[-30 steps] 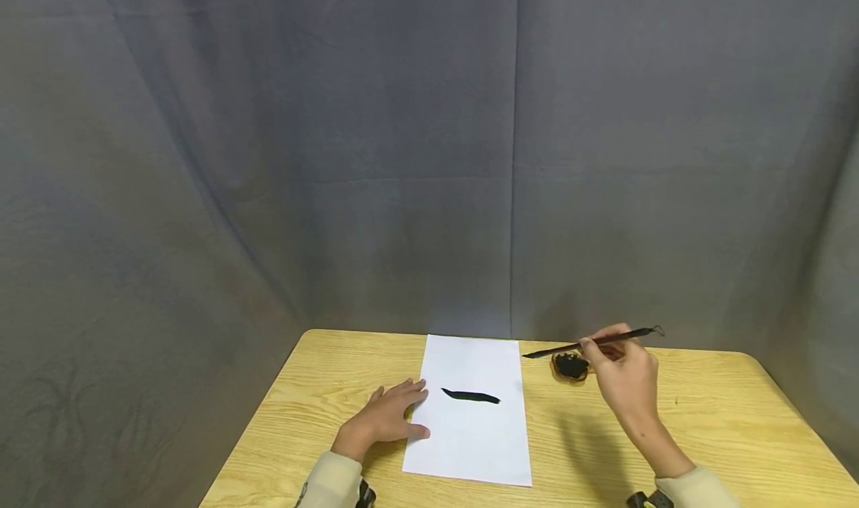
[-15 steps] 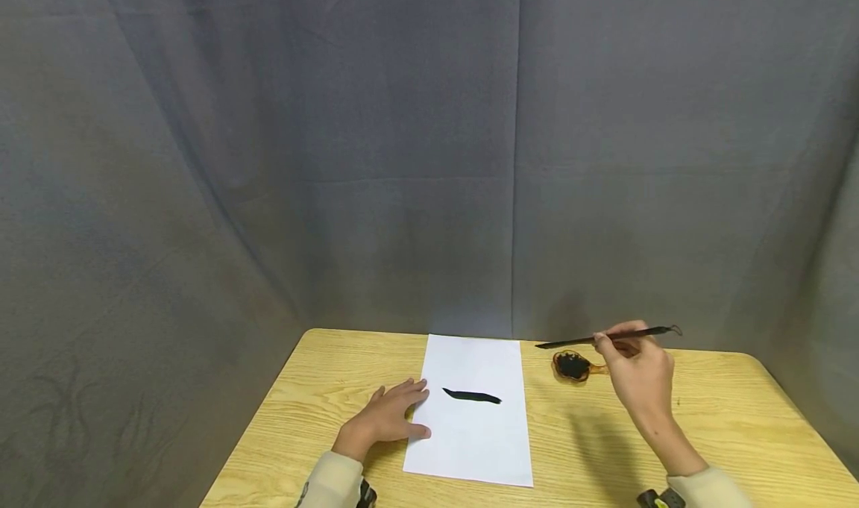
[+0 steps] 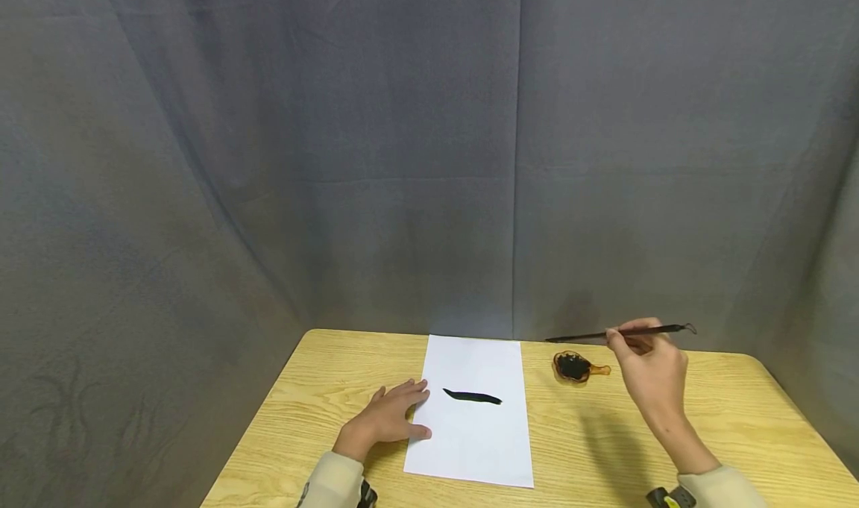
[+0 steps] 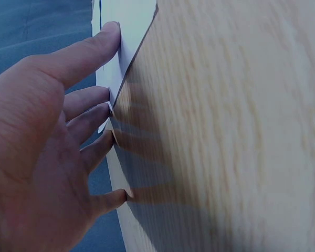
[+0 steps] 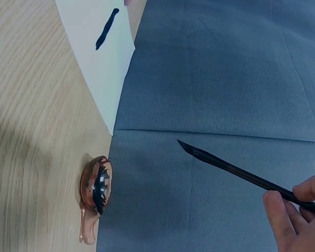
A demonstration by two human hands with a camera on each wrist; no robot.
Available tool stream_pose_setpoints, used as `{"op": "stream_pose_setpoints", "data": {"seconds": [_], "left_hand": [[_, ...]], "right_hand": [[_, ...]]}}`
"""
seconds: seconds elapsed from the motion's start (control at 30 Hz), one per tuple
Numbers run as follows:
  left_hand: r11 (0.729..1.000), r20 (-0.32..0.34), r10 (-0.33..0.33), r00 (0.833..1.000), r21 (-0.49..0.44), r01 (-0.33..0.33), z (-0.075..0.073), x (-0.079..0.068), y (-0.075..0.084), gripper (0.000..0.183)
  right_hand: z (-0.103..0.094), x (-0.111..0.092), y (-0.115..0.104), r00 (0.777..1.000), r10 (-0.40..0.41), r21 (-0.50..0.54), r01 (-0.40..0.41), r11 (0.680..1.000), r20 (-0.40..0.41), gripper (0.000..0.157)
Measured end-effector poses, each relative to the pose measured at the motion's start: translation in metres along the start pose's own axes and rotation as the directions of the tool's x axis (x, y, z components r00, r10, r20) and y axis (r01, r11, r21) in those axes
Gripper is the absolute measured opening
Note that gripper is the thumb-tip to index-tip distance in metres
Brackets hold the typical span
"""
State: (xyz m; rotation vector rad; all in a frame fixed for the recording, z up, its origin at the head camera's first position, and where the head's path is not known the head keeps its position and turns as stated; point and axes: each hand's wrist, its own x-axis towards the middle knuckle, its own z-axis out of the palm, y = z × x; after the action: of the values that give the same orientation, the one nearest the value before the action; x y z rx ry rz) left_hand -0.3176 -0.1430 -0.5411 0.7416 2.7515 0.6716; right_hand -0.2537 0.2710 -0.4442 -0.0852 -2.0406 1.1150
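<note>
A sheet of white paper [image 3: 470, 448] lies on the wooden table, crossed near its middle by one black brush stroke [image 3: 472, 396]. On the paper's left edge rests my left hand [image 3: 385, 416], fingers spread, thumb and fingertips touching the sheet. My right hand [image 3: 652, 366] pinches a dark writing brush [image 5: 236, 170] between thumb and fingers. The brush is held nearly level in the air, its black tip pointing left. Below and left of that hand stands a small amber-brown ink dish [image 3: 572, 367] with a short handle, holding black ink.
The light wooden table [image 3: 315, 374] has rounded far corners. A grey curtain [image 3: 403, 157] hangs right behind its back edge, with more cloth at both sides. In the head view, the right arm's shadow falls on the table to the right of the paper.
My right hand has moved right and slightly away with the brush, leaving the ink dish and its handle uncovered. The left hand has stayed on the paper.
</note>
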Motion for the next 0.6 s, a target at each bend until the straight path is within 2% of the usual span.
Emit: {"op": "stream_pose_setpoints", "data": {"seconds": [0.6], "left_hand": [[1.0, 0.0, -0.004, 1.0, -0.003, 0.004, 0.001, 0.0004, -0.0004, 0.078]], "right_hand": [[-0.0101, 0.0067, 0.0095, 0.999, -0.025, 0.003, 0.025, 1.0, -0.02, 0.009]]}}
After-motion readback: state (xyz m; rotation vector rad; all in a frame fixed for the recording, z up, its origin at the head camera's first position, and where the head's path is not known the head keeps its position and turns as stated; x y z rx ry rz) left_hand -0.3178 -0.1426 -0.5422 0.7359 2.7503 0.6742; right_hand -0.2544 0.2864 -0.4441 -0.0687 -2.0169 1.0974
